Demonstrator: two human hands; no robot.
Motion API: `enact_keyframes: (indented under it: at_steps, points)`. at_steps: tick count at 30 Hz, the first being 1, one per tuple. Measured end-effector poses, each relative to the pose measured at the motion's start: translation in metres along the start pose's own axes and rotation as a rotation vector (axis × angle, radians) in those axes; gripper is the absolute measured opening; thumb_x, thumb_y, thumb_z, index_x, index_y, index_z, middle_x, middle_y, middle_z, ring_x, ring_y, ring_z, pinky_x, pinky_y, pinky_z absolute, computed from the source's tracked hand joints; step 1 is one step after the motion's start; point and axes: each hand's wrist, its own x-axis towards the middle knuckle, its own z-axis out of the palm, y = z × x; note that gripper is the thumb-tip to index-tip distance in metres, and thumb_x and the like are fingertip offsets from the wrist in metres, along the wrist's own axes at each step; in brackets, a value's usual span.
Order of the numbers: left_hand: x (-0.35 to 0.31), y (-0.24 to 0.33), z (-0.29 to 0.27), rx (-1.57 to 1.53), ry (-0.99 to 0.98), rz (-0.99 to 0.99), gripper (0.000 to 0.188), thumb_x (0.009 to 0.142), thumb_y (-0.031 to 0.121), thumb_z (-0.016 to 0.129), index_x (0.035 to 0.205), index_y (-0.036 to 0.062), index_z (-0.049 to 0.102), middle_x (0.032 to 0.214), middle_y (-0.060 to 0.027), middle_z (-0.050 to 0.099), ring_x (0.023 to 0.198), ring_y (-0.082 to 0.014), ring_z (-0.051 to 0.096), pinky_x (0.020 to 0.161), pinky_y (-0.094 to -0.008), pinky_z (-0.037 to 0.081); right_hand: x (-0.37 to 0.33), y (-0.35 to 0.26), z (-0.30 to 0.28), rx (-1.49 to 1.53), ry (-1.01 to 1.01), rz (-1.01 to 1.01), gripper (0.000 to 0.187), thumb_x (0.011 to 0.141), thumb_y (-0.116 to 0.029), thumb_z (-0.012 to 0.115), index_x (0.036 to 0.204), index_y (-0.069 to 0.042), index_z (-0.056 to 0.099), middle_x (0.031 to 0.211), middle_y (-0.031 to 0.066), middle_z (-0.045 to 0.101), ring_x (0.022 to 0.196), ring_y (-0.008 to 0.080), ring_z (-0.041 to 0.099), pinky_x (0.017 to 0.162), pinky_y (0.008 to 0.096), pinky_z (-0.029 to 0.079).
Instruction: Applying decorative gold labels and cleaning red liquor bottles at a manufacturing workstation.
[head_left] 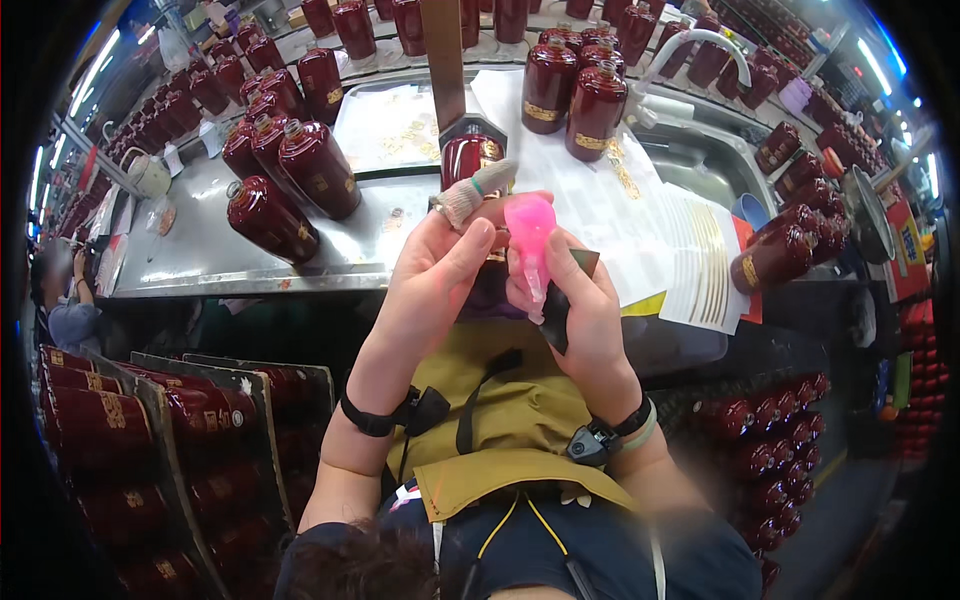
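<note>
Between both hands, before the bench (190, 250), a pink bulb-shaped thing (530, 215) points its translucent tip toward the wearer. The right hand's (592, 318) fingers close around it, beside a dark flat piece (583, 262). The left hand's (428, 270) fingers curl nearby; their grip is unclear. Both forearms rise from below.

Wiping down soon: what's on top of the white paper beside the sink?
Dark red bottles, gold pieces and, at its edge, a striped sheet; the paper under the bottles is hidden.
</note>
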Motion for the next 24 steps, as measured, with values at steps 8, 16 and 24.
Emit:
enact_keyframes:
  at_steps: [8, 16, 24]
  points:
    - [0.010, 0.014, 0.013, -0.086, -0.065, 0.014, 0.053, 0.104, 0.007, 0.055, 0.154, -0.0031, 0.040, 0.143, -0.0238, 0.059, 0.127, -0.0256, 0.062, 0.110, -0.0403, 0.049, -0.002, -0.003, 0.004, -0.101, -0.020, -0.002, 0.030, 0.111, -0.029, 0.053, 0.116, -0.002, 0.065, 0.087, 0.0003, 0.063, 0.070, 0.0071, 0.054, 0.060, 0.0234, 0.042]
    - [0.002, 0.006, 0.000, 0.051, 0.155, 0.117, 0.030, 0.097, -0.008, 0.061, 0.126, -0.0033, 0.066, 0.106, -0.0107, 0.072, 0.090, -0.0150, 0.071, 0.080, -0.0272, 0.059, 0.010, 0.005, 0.009, -0.189, -0.059, 0.051, 0.003, 0.105, -0.008, 0.058, 0.105, -0.005, 0.056, 0.082, -0.0003, 0.063, 0.068, 0.0055, 0.054, 0.062, 0.0213, 0.041]
    - [0.041, 0.047, -0.009, -0.062, 0.158, 0.397, 0.023, 0.101, -0.001, 0.061, 0.124, -0.0009, 0.067, 0.103, -0.0122, 0.073, 0.096, -0.0202, 0.072, 0.091, -0.0353, 0.059, 0.048, -0.042, 0.034, -0.618, -0.255, -0.244, 0.012, 0.104, -0.014, 0.064, 0.105, -0.002, 0.060, 0.083, -0.0018, 0.063, 0.072, 0.0039, 0.054, 0.063, 0.0223, 0.043]
